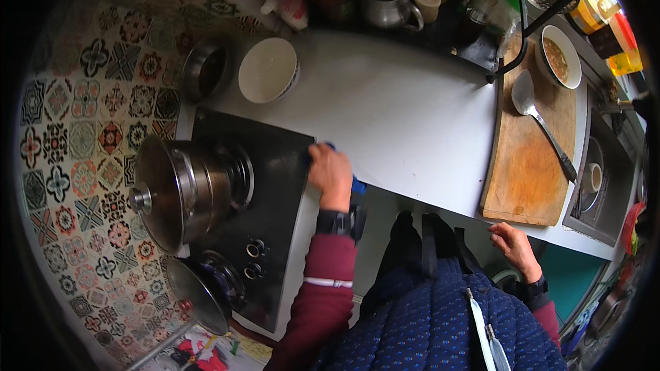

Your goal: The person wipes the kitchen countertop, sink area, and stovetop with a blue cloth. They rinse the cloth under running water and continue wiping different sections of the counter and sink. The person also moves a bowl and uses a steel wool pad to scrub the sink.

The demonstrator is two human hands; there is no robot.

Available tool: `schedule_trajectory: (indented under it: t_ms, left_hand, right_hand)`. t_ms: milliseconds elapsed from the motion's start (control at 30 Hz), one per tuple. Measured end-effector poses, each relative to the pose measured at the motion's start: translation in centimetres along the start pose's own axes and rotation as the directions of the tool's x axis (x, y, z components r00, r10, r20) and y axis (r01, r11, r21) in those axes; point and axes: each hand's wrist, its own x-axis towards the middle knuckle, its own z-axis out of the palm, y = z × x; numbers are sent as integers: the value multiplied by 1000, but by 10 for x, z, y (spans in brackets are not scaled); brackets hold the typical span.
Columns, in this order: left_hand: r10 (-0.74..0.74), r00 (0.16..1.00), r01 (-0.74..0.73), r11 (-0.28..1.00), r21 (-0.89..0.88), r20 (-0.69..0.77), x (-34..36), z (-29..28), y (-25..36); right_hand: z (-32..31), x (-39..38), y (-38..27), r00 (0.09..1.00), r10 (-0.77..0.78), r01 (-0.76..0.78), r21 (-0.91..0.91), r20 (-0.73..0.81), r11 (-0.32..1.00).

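Note:
My left hand is closed on a blue cloth, pressed at the right edge of the black gas stove. Only bits of the cloth show around the fingers. By the near edge of the wooden cutting board, my right hand hangs with loosely curled fingers, holding nothing I can see. A large lidded steel pot sits on the far-left burner. Over the nearer burner stands a pan with a glass lid. A metal ladle lies across the cutting board.
Behind the stove on the white counter are a white bowl and a metal bowl. A bowl of food rests at the board's far end, under a black rack. The sink lies right, bottles along the back.

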Motion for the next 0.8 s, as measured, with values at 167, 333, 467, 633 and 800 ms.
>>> schedule_trajectory:
  t_ms: [167, 333, 467, 633, 800]
  left_hand:
    - [94, 996, -91, 973, -210, 6, -5, -25, -16]
    - [-59, 964, 69, 997, -29, 259, -55, -47, -56]
    - [11, 985, -7, 1000, -23, 172, 9, -21, -3]
    - [116, 993, -104, 931, -351, 15, 33, -28, 14]
    - [-107, 961, 5, 929, -370, -256, -89, -45, -77]
  right_hand:
    - [0, -3, 1, 992, -91, 103, -153, 86, 983]
    - [-8, -2, 12, 999, -36, 36, -16, 16, 999]
    - [-6, -9, 21, 999, -37, 37, -15, 0, 999]
    - [-3, -17, 26, 997, -19, 18, 12, 72, 1000]
    - [-14, -1, 21, 997, -71, 72, -28, 8, 997]
